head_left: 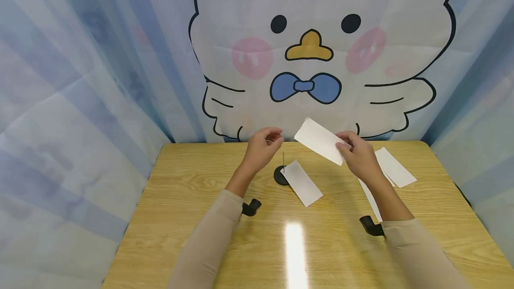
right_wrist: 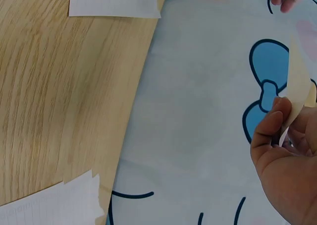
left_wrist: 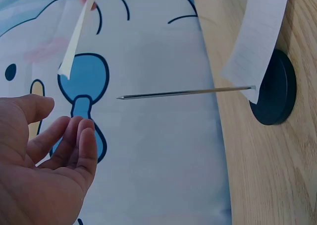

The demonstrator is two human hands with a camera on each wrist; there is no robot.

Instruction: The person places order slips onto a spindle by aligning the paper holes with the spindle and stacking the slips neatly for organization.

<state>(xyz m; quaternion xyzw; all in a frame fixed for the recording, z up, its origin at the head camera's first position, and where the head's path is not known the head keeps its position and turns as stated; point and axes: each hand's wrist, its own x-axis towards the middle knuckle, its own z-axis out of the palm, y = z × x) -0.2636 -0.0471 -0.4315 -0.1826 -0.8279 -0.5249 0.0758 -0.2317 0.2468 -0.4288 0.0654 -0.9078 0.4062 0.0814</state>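
Note:
A slip of white paper is pinched between thumb and fingers of my right hand, held up above the table. My left hand hovers to the left with loosely bent fingers and nothing in them. Between the hands stands a paper spike, its thin metal rod rising from a round black base. Another paper slip is pierced near one end and lies low on the rod, over part of the base. In the right wrist view, the held slip shows nearly edge-on.
More white slips with torn ends lie on the wooden table at the right, partly behind the right forearm. A curtain with a cartoon bird hangs right behind the table's far edge. Black wrist mounts sit at both cuffs.

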